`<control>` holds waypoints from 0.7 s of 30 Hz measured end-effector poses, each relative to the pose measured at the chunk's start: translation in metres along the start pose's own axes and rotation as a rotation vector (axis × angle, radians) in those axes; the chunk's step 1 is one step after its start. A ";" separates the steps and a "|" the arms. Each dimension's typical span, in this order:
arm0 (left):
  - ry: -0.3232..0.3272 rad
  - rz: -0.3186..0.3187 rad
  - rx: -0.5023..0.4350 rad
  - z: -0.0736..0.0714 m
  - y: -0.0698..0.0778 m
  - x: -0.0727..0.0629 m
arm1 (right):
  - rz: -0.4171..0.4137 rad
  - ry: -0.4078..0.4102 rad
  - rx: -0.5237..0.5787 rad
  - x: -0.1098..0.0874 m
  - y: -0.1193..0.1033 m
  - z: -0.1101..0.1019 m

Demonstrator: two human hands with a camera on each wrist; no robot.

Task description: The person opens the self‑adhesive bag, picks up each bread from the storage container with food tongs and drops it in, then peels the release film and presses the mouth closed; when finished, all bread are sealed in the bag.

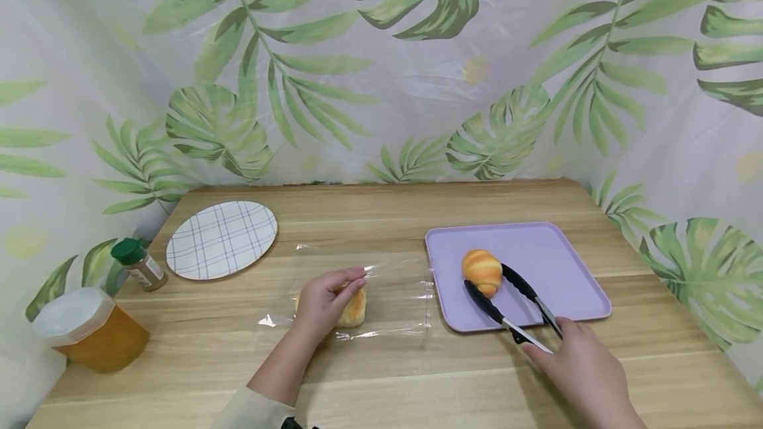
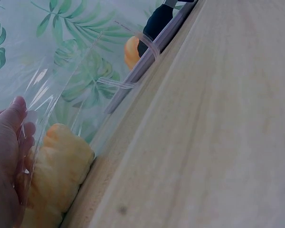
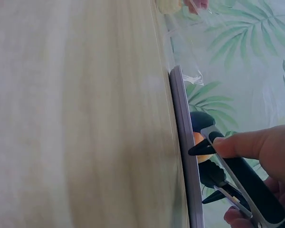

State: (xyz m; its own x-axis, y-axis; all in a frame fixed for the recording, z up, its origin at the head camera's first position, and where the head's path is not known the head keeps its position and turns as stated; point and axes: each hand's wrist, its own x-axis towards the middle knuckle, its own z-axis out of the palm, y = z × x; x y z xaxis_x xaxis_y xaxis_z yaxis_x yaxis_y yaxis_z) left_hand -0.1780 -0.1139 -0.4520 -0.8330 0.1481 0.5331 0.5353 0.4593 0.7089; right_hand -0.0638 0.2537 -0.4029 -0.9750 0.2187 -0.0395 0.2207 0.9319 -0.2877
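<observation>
My left hand (image 1: 324,300) pinches the upper film of a clear plastic bag (image 1: 393,300) that lies on the table. Inside the bag, partly behind that hand, is a pale golden bread roll (image 1: 354,310); its side shows in the left wrist view as a puffy bread roll (image 2: 59,173). My right hand (image 1: 581,363) grips a pair of tongs (image 1: 517,331) with black tips and metal arms. The tips stand on either side of a striped orange-brown bread roll (image 1: 481,269) on the lilac tray (image 1: 560,263). In the right wrist view the tray's rim (image 3: 184,142) hides most of that roll.
At the back left lies a white plate (image 1: 222,240) with a grid pattern. A spice jar (image 1: 140,265) with a green cap stands beside it, and nearer is an amber container (image 1: 98,333) with a whitish lid. Leaf-printed cloth (image 1: 411,104) hangs behind the wooden table (image 1: 381,389).
</observation>
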 end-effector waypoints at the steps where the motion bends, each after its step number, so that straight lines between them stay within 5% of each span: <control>1: 0.003 0.002 -0.002 0.000 0.000 0.000 | -0.002 0.002 -0.007 0.000 0.000 0.000; 21: 0.004 0.014 0.003 -0.001 0.001 0.000 | -0.055 0.113 0.020 0.000 0.027 -0.008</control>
State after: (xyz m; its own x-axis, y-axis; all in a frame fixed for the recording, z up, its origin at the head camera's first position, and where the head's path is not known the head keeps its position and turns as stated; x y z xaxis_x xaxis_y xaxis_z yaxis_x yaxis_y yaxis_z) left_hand -0.1779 -0.1140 -0.4510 -0.8247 0.1507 0.5451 0.5466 0.4598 0.6999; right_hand -0.0574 0.2808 -0.4027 -0.9762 0.1994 0.0846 0.1651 0.9378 -0.3053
